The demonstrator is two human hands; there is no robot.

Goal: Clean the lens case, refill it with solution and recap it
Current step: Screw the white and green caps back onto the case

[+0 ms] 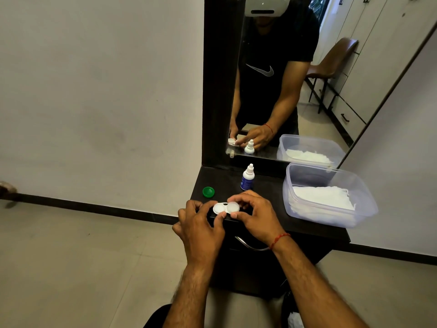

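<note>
A white two-well lens case (pixel 220 208) is held just above the front edge of the dark dresser top (pixel 267 197). My left hand (pixel 201 224) pinches its left end between thumb and fingers. My right hand (pixel 254 213) grips a white cap (pixel 233 207) sitting on the case's right well. The left well has no cap on it. A green cap (pixel 208 192) lies on the dresser top to the left, behind my left hand. A small white solution bottle (pixel 247 177) with a blue label stands upright behind the case, its cap on.
A clear plastic tub (pixel 331 171) holding white tissues (pixel 324 197) stands on the right of the dresser top. A mirror (pixel 283 79) rises behind the bottle. A metal drawer handle (pixel 250 245) sits below my hands. Tiled floor lies to the left.
</note>
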